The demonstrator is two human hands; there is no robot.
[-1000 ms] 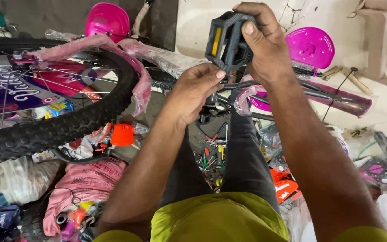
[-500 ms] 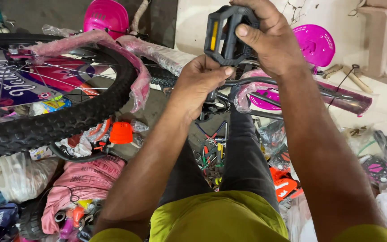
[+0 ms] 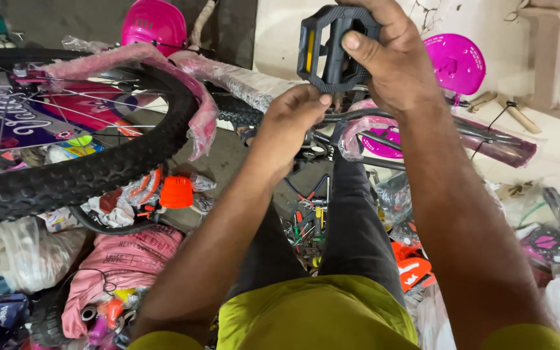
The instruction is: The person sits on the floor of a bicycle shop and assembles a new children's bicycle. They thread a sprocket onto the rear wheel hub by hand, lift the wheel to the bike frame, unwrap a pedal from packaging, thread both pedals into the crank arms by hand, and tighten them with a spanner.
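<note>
From the head camera, the right hand (image 3: 393, 61) grips a black bicycle pedal (image 3: 332, 48) with a yellow reflector, fingers wrapped round its body, held up above the crank arm (image 3: 358, 116). The left hand (image 3: 290, 126) sits just below, fingers pinched narrow at the pedal's axle end; what they hold is hidden. It looks like the pedal is being threaded on, which calls for keeping the axle square. A knobbly tyre (image 3: 85, 172) lies to the left.
</note>
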